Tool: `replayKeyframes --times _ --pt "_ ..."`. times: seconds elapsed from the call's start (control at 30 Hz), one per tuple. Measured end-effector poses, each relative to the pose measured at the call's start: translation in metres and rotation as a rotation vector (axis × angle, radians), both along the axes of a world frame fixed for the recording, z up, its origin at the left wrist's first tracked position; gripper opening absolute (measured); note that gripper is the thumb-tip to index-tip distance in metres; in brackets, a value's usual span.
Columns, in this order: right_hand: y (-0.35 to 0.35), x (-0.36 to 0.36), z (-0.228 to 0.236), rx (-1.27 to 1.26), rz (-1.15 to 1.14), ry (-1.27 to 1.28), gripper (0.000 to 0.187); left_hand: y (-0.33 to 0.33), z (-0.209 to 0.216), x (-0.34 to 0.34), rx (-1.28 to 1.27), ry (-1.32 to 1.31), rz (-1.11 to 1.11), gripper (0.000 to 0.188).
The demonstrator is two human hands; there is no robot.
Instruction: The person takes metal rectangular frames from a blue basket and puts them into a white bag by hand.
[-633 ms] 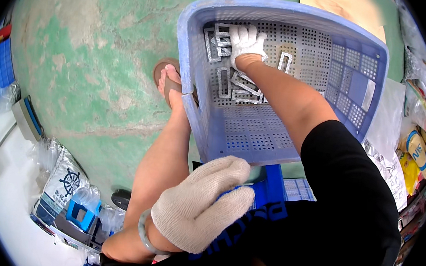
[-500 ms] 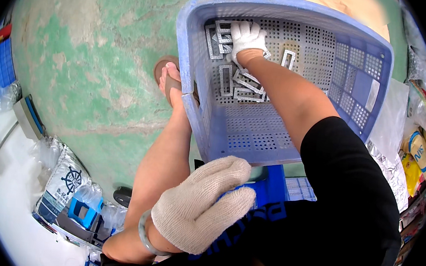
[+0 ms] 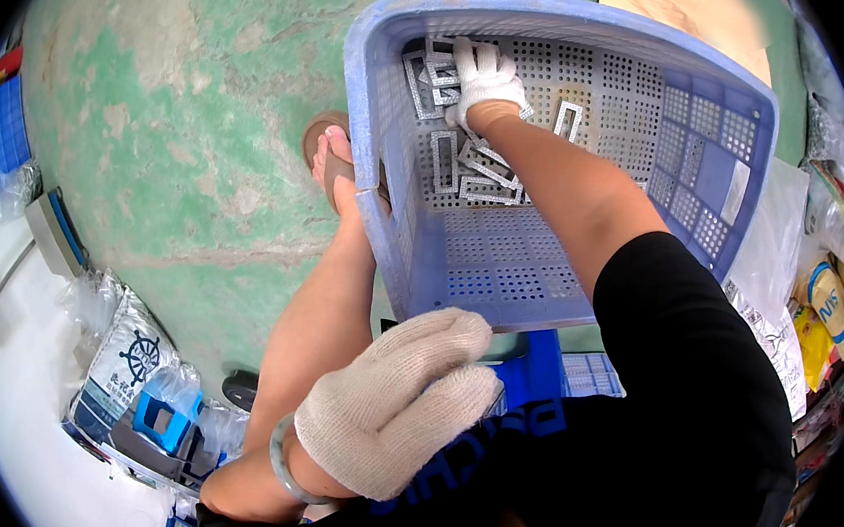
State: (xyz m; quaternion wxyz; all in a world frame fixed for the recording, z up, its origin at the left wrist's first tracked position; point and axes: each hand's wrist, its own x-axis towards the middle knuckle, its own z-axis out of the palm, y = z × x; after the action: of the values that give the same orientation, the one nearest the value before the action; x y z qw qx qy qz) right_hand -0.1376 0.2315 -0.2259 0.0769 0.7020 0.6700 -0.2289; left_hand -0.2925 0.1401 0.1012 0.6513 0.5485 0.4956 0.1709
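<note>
My right hand point(image 3: 487, 82), in a white knit glove, reaches down into a blue-purple plastic basket point(image 3: 561, 9). It rests palm down over several silver rectangular metal frames point(image 3: 436, 161) at the far left of the basket floor. Its fingers are stretched out and slightly apart; the thumb side and what lies under the palm are hidden. One lone frame point(image 3: 561, 119) lies to the right of that wrist. My left hand point(image 3: 391, 400), gloved in off-white knit, hovers near my body below the basket's near edge. A gap shows between its thumb and fingers, with nothing visible between them.
Under the basket's near side is a blue plastic support point(image 3: 543, 362). My sandalled foot point(image 3: 336, 163) stands left of the basket on worn green floor. Bags point(image 3: 122, 364) and a blue stool point(image 3: 167, 420) are at lower left. Plastic bags and packages point(image 3: 820, 305) line the right side.
My right hand stays over the frames, with its fingers somewhat straighter and more apart. My left hand has shifted very slightly left in the picture.
</note>
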Motion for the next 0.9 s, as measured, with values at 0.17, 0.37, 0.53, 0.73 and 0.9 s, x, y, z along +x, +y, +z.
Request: replayKeyframes --times 0.17,0.37,0.53,0.73,0.9 --pt "0.007 -0.001 -0.008 -0.085 -0.014 -0.008 0.08 -0.004 -0.006 -0.007 -0.033 -0.019 -0.094 0.035" --pt "0.027 0.006 0.017 -0.271 0.037 -0.005 0.084 0.001 -0.005 -0.007 0.078 -0.006 -0.168 0.041" --pt "0.051 0.017 0.03 -0.355 0.156 0.047 0.079 -0.001 -0.013 -0.003 0.115 0.022 -0.151 0.037" --pt "0.036 0.056 0.025 -0.839 -0.364 0.68 0.075 0.003 -0.014 0.003 -0.011 0.031 -0.036 0.036" --pt "-0.02 0.107 0.009 -0.931 -0.633 1.37 0.025 -0.012 -0.035 -0.003 0.342 0.11 -0.261 0.035"
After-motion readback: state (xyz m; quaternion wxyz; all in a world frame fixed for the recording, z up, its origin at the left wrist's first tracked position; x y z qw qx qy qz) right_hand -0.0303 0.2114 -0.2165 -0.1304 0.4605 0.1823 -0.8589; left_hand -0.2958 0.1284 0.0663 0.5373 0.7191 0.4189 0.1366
